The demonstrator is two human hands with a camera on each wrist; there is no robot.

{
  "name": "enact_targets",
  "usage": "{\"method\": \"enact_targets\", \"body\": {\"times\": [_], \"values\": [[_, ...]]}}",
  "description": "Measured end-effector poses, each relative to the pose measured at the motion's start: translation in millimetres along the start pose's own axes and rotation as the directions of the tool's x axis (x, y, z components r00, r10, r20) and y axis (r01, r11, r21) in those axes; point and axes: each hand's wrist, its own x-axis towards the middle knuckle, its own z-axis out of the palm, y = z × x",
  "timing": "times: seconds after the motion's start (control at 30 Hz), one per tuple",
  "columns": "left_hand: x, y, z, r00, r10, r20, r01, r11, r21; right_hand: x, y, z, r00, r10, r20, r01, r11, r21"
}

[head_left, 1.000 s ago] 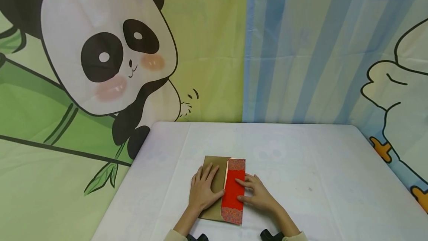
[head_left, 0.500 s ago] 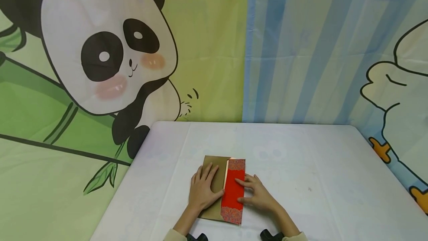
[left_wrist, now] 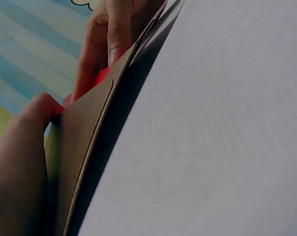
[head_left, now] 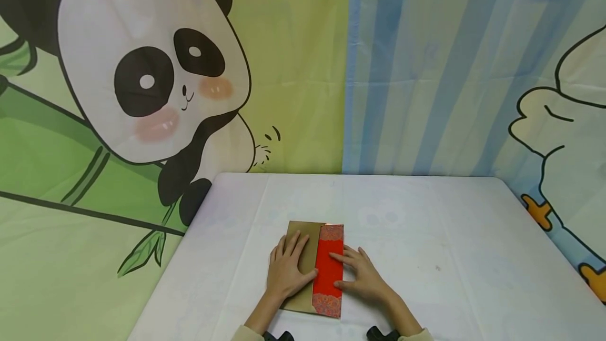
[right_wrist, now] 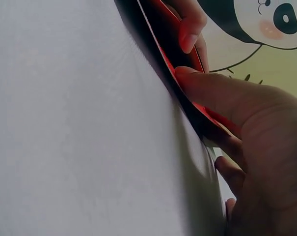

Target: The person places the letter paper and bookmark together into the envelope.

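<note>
A flat olive-brown paper piece (head_left: 309,251), like a folder or card, lies on the white table in the head view. Along its right side runs a red strip (head_left: 329,272) with patterned ends. My left hand (head_left: 289,272) rests on the brown part with fingers spread, its thumb tip at the strip's left edge. From the right, my right hand (head_left: 364,277) touches the red strip with index finger and thumb tips. The left wrist view shows the brown panel's edge (left_wrist: 92,142) tilted beside the left thumb. In the right wrist view, the right thumb (right_wrist: 212,88) lies against the red surface.
The white table (head_left: 426,225) extends around the paper piece. Behind it hangs a curtain (head_left: 293,67) with a cartoon panda and blue stripes. Dark wrist straps (head_left: 381,333) show at both wrists.
The red strip's right edge has shifted slightly left, and the pale line along its left edge has nearly vanished. My right fingertips have moved a little left too; my left hand stays put.
</note>
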Motion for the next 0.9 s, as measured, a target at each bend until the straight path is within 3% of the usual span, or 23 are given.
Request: {"method": "enact_targets", "body": {"times": [0.37,0.53,0.73,0.9], "values": [[-0.2,-2.0,-0.6,1.000,-0.005,0.012,0.005,1.000,0.011,4.2,-3.0,4.7,0.998,-0.064,0.019,0.067,0.977,-0.203],[0.3,-2.7,-0.6,1.000,0.003,0.017,-0.004,0.999,0.033,8.3,-3.6,7.5,0.994,-0.103,-0.031,0.092,0.961,-0.259],[-0.1,-1.3,-1.0,1.000,0.011,0.020,-0.012,0.999,0.050,9.7,-1.1,6.1,0.981,-0.148,-0.123,0.113,0.961,-0.252],[0.0,0.6,-1.7,1.000,0.018,0.013,-0.019,0.998,0.060,8.9,3.3,3.3,0.981,-0.183,-0.060,0.168,0.966,-0.195]]}}
